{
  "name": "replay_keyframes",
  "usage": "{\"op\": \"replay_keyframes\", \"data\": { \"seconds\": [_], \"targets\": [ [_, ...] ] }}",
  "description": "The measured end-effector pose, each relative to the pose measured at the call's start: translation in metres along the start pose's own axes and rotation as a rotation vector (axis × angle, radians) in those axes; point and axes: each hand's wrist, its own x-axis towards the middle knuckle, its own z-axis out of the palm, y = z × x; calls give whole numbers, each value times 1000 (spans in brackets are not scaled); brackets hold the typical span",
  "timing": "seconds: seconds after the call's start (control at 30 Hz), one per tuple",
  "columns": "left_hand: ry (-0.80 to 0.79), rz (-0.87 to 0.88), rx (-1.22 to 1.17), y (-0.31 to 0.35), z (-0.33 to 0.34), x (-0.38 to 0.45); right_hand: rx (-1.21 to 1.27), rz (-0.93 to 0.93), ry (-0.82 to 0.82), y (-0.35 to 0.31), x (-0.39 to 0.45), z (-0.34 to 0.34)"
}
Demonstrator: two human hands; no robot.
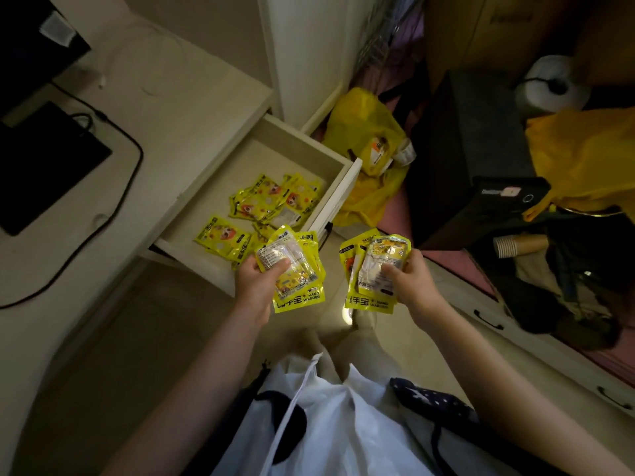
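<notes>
**Two Handfuls of Yellow Packets Held Over an Open Drawer**

Just below the middle of the frame, the left hand (pixel 256 274) gripped a fanned left stack (pixel 299 283) of yellow hand-warmer packets. Its thumb lay across the clear window of the top packet, and the other fingers were curled out of sight beneath the stack. The packets stuck out past the hand toward the right and bottom of the frame.

Right of centre, the right hand (pixel 409 280) clamped a right stack (pixel 367 280) the same way, thumb pressed on top and fingers wrapped underneath (only their tips showed at the upper edge). These packets stuck out to the left of the hand. The two stacks sat near each other but did not touch.

Above the left hand, the drawer (pixel 275 156) of a pale desk (pixel 171 84) stood pulled out. Loose packets (pixel 268 201) lay scattered in its near right part. A yellow plastic bag (pixel 360 125) sat on the floor at upper centre, and a white bag (pixel 343 427) filled the bottom centre.
</notes>
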Motion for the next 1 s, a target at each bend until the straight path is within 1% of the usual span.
{"op": "replay_keyframes", "data": {
  "seconds": [0.17,0.23,0.33,0.47,0.6,0.8,1.0],
  "targets": [
    [15,7,-37,14,28,20,-45,-16,-60,-31,43,-9],
    [45,-2,-68,19,41,28,-90,-24,-93,-46,64,-12],
    [126,-23,-133,25,61,41,-167,-56,-147,-75,95,-22],
    [245,-25,-162,30,89,49,-249,-78,-229,-113,130,-33],
    [337,-34,-258,33,110,54,-327,-112,-323,-138,161,-26],
    [464,-66,-390,31,108,58,-382,-92,-437,-161,186,4],
    [506,-118,-480,33,85,63,-507,-116,-452,-176,198,40]
  ]
}}
